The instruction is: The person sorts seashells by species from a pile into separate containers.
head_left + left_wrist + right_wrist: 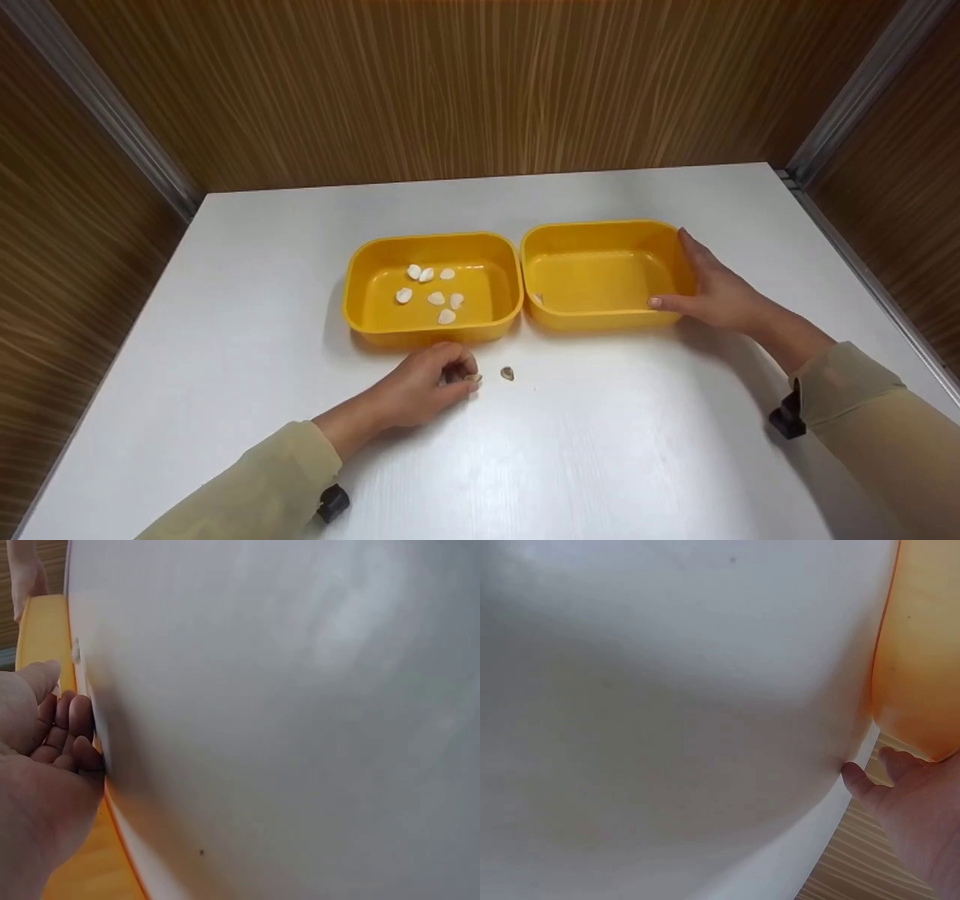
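Note:
In the head view my left hand (420,384) pinches a small shell (473,378) between thumb and fingertips, just in front of the left yellow box. In the left wrist view the curled fingers of my left hand (56,742) mostly hide that shell. Another small brownish shell (508,373) lies on the table to its right. My right hand (724,296) grips the right yellow box (607,321) at its right end, thumb over the front rim. Several white shells (436,298) lie inside the left yellow box (431,337).
Both boxes stand side by side on a white table (585,442). One pale shell (538,298) sits in the right box's front left corner, partly hidden by the rim. Wood-patterned panels (480,90) enclose the table at the back and sides.

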Tool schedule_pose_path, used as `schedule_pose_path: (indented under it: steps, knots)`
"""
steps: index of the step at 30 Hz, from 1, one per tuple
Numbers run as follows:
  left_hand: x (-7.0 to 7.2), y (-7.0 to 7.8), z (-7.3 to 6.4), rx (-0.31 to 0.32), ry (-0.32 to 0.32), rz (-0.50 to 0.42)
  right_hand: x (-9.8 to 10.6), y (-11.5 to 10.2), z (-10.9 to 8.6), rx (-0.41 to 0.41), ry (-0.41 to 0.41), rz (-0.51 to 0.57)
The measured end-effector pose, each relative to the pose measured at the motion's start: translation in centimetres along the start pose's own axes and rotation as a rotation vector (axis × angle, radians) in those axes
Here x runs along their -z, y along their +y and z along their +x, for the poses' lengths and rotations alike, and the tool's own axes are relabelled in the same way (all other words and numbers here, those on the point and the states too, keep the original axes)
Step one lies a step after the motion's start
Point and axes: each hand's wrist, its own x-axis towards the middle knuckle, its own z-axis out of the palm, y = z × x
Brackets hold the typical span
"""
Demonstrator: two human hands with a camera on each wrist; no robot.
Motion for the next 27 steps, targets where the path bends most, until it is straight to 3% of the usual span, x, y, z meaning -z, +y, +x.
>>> schedule_pose_path:
  steps: [8,12,17,27]
  knots:
    - [0.5,1.4,-0.2,-0.016,0.010,0.006,0.0,0.1,0.1,0.009,0.004,0.000]
    - [1.2,3.0,0.0,-0.072,0.028,0.009,0.0,0.2,0.2,0.015,0.005,-0.005]
    - [2.4,4.9,0.7,-0.149,0.058,0.024,-0.1,0.4,0.1,0.010,0.002,-0.016]
    - [4.8,7.4,3.1,-0.187,0.129,0.037,-0.1,0.2,0.2,0.002,0.001,-0.020]
